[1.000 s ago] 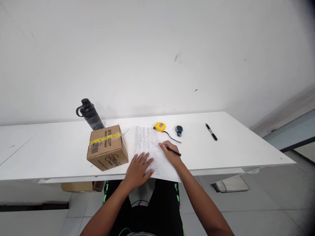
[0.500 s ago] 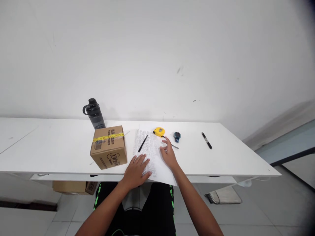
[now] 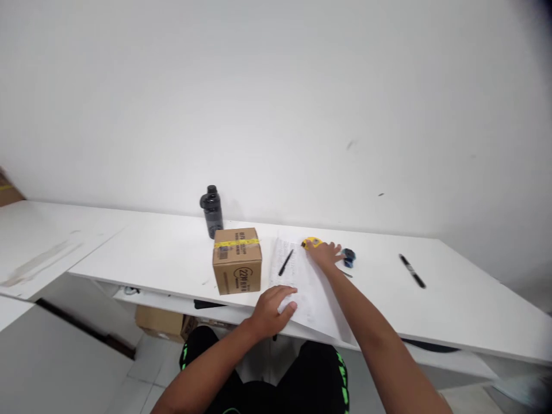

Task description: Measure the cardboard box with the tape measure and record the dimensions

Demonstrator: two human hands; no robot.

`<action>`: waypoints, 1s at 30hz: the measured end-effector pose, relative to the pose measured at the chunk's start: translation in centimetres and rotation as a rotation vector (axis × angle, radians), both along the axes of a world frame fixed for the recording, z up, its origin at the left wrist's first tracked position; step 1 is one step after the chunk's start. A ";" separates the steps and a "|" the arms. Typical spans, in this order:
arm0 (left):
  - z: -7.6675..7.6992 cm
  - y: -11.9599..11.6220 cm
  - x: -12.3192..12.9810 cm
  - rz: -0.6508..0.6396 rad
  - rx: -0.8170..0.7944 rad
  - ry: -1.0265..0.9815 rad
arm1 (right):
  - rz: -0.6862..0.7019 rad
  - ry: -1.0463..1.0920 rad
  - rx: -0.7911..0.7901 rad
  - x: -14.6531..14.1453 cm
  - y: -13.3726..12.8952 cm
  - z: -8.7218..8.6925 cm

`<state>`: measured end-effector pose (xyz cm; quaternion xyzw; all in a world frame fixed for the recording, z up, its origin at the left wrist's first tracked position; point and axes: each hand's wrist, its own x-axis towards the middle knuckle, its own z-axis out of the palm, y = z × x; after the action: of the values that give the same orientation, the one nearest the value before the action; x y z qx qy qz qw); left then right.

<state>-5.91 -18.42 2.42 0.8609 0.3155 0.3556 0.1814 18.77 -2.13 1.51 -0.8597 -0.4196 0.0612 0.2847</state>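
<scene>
A person's right hand [image 3: 324,253], fingers splaying wide, is partly covering a yellow tape measure [image 3: 311,242] lying crosswise by the paper's [image 3: 321,302] far right corner on the table [image 3: 379,273]; the loosely open left hand [image 3: 272,310] is resting farther away.

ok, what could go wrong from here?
The right hand partly hides the yellow tape measure, right beside the wristwatch, which it might bump. The black pen lies unheld on the paper sheet; if the sheet shifts, the pen could roll. The sheet seems to overhang the table and could snag.
</scene>
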 end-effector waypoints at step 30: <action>5.9 6.6 -9.7 0.407 -0.566 -0.900 | 1.300 -0.125 0.261 -21.5 -5.6 15.3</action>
<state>-15.65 -11.83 8.35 0.4644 0.4495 0.6167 0.4494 -2.74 -7.71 16.79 -0.3920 -0.8723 0.1194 0.2668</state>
